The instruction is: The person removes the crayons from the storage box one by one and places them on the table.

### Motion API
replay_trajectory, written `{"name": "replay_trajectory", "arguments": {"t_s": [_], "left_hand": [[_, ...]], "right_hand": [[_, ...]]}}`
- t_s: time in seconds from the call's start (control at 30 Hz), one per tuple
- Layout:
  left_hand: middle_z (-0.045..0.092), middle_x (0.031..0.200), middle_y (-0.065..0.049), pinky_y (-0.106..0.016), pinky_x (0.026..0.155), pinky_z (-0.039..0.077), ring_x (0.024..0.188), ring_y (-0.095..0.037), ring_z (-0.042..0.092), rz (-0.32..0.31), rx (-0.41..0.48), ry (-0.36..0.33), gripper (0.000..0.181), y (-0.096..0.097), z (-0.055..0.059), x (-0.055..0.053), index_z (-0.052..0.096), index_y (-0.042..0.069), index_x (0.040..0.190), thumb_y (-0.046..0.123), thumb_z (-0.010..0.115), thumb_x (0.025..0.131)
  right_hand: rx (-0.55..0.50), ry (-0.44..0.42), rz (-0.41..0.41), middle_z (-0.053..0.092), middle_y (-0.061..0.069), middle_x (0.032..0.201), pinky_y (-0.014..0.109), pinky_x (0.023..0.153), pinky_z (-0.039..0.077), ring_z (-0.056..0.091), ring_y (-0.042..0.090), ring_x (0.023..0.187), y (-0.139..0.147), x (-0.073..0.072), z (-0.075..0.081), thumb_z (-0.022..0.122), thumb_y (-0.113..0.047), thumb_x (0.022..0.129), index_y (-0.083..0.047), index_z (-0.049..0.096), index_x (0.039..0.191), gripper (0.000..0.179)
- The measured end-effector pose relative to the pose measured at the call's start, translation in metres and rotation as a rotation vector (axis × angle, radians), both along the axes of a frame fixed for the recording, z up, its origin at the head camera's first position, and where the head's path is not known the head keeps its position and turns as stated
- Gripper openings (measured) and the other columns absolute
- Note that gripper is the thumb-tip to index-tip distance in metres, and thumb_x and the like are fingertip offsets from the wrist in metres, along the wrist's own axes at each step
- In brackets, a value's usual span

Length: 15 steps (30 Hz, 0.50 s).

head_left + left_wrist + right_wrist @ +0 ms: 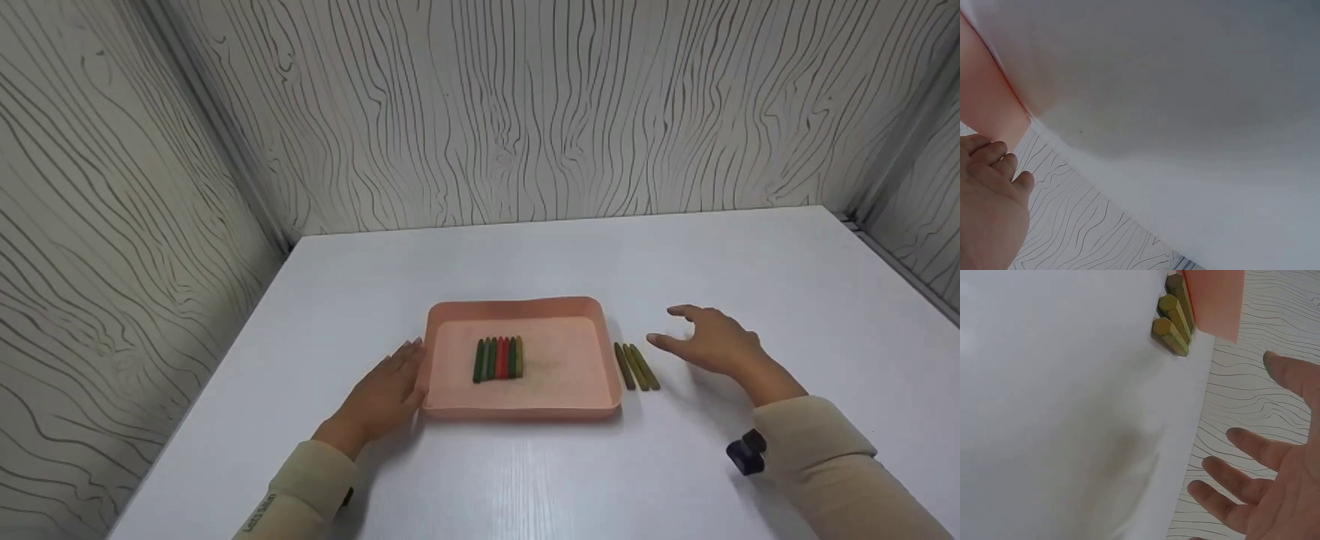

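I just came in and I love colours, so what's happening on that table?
A person's left hand rests against the left side of a pink tray. Inside it, green, red and yellowish sticks, which look like crayons, lie side by side in a row. Three olive-yellow sticks lie on the white table, just outside the tray's right side. The right hand is near those three, fingers spread, holding nothing.

Beige sleeves [862, 484] have wide cuffs [814, 427], dark lettering [259, 513] at left and a black block [746, 454] at right.
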<state>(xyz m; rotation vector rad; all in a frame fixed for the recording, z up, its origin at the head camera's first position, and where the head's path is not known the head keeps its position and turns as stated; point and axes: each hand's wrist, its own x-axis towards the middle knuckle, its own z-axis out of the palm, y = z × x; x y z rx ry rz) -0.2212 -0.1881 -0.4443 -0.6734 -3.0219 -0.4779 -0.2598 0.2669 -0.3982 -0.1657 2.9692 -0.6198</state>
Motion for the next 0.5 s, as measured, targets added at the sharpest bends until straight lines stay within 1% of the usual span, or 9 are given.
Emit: {"name": "replay_trajectory", "arguments": {"t_s": [0.17,0.33,0.5], "left_hand": [[0.024,0.155,-0.010,-0.043,0.114,0.019,0.142,-0.026,0.019,0.000,0.003,-0.002,0.056,0.000,0.000,0.000,0.027,0.000,0.149,0.030,0.036,0.103],[0.024,0.155,-0.009,-0.042,0.114,0.019,0.142,-0.026,0.019,-0.006,-0.001,-0.002,0.056,-0.001,-0.002,-0.001,0.025,0.001,0.150,0.028,0.036,0.102],[0.024,0.155,-0.009,-0.042,0.114,0.019,0.142,-0.025,0.018,-0.003,-0.005,-0.002,0.057,-0.002,-0.002,-0.001,0.025,0.002,0.150,0.030,0.037,0.102]], "right_hand": [[0.044,0.051,-0.021,0.040,0.033,0.136,0.073,0.080,0.034,0.041,0.057,0.115,-0.002,0.000,0.009,0.046,-0.073,0.083,0.000,0.041,0.141,0.093],[0.055,0.105,-0.024,0.040,0.031,0.138,0.071,0.081,0.034,0.041,0.056,0.115,-0.009,-0.001,0.018,0.044,-0.075,0.083,-0.003,0.041,0.142,0.093],[0.072,0.139,-0.013,0.038,0.032,0.138,0.071,0.083,0.033,0.039,0.056,0.117,-0.019,-0.004,0.027,0.044,-0.074,0.083,-0.003,0.040,0.143,0.093]]}}
